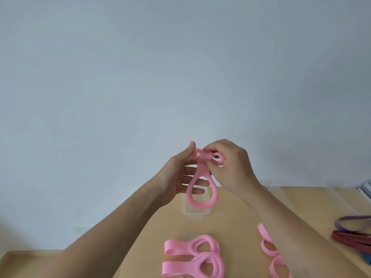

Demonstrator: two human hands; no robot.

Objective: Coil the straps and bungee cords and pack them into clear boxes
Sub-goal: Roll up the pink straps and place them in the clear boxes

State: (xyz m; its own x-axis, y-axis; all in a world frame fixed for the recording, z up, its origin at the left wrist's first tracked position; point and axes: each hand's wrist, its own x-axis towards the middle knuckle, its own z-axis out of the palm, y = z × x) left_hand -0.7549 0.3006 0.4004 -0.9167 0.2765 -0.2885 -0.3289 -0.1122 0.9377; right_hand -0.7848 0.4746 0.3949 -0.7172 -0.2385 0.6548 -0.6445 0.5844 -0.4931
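Observation:
Both hands hold a pink strap [201, 194] up in the air above the table. My left hand [178, 173] pinches its rolled top with thumb and fingers, the other fingers spread behind the hanging loop. My right hand [230, 165] grips the rolled end from the right, with a small coil showing between its fingers. Below the loop stands a small clear box [195, 212]. Two more pink straps [192, 255] lie on the table near me, and another pink strap [271, 251] lies partly under my right forearm.
The wooden table [230, 227] has its left edge close by. A larger clear box [301, 197] stands at the back right. A purple band [353, 224], a red striped cord [351, 239] and a blue item [366, 257] lie at the right edge.

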